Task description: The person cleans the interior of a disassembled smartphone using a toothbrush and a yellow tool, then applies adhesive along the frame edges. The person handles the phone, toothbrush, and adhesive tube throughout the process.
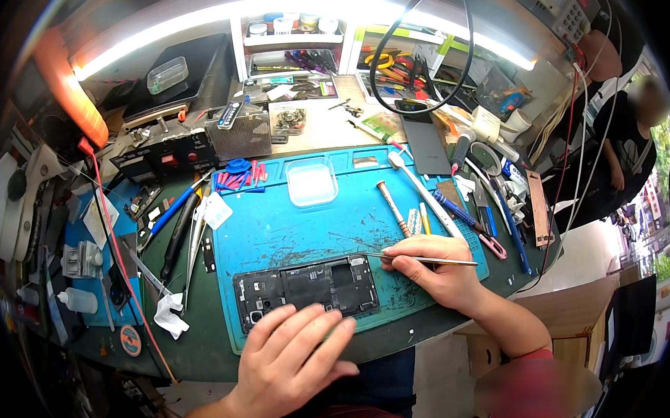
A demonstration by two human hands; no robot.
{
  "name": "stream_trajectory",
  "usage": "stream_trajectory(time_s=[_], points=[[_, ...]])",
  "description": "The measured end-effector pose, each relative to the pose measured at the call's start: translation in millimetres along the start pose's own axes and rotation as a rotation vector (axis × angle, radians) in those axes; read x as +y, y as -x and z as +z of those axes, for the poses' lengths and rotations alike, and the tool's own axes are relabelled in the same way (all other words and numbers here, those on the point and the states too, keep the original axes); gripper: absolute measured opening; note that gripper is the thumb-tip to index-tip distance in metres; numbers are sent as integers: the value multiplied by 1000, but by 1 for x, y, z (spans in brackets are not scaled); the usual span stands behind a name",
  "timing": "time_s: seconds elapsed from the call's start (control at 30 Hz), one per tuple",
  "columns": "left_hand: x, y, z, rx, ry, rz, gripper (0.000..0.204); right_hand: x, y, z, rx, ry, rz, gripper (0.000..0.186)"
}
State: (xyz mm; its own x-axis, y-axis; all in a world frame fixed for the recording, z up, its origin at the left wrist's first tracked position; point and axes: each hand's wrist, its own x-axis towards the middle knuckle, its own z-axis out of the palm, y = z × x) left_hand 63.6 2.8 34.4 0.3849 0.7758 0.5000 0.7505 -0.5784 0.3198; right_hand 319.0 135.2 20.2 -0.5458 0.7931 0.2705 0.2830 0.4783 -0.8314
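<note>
A disassembled black phone lies on the blue silicone mat, its inner parts showing. My left hand is over the mat's front edge and the phone's lower left part, fingers apart and slightly curved, with nothing visible in it. My right hand, just right of the phone, grips thin metal tweezers, whose points are near the phone's upper right corner. Behind, on the mat, are a clear plastic box, a white brush, a slim screwdriver and small red and blue pieces.
Pens and tools crowd both sides of the mat. A white bottle and solder spool sit at left. A hanging cable loop is above, with tool shelves behind. Another person is at the right, beyond the bench.
</note>
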Motion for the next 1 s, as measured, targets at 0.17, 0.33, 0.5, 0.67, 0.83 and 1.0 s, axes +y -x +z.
stream_trajectory(time_s=[0.17, 0.33, 0.5, 0.67, 0.83, 1.0], points=[[-4, 1, 7, -72, 24, -91, 53, -1, -2, 1, -13, 14, -29, 15], [-4, 1, 9, -80, 9, -94, 55, -2, -4, 1, -26, 54, -68, 14], [-3, 1, 9, -70, -16, -98, 55, 0, -3, 3, -5, 11, -48, 14], [-4, 3, 11, -55, -19, -98, 54, 0, -1, 3, 48, -101, 22, 15], [-3, 2, 10, -70, -52, -97, 51, 1, -1, 2, 30, -41, 8, 15], [-2, 2, 10, -69, -66, -104, 50, 0, -4, 3, 13, 1, -1, 14]])
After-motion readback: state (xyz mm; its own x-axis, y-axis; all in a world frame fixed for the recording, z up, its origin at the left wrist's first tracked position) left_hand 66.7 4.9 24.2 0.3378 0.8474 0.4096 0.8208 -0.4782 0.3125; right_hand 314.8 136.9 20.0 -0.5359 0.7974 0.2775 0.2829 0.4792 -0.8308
